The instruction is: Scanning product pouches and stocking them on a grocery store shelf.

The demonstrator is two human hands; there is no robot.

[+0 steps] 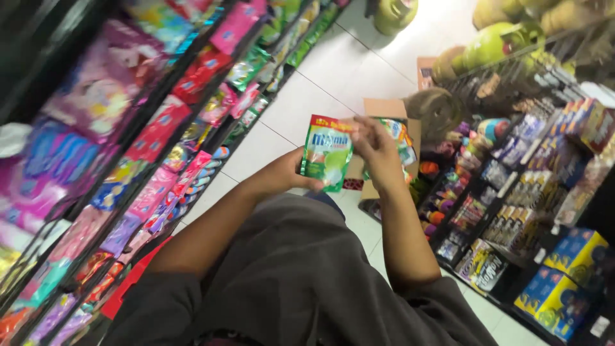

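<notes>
Green sachet (327, 154) is gripped by left hand (288, 172); right hand (375, 148) is pinched on its top edge, above cardboard box (384, 109).

Open air lies beneath the two grips, above the white tile floor (333, 77) of the aisle. Just beyond them an open cardboard box (384, 112) blocks the floor. Left of the grips, shelves of coloured sachets (160, 128) wall the aisle; right, racks of small packets (512, 173) crowd close.
</notes>
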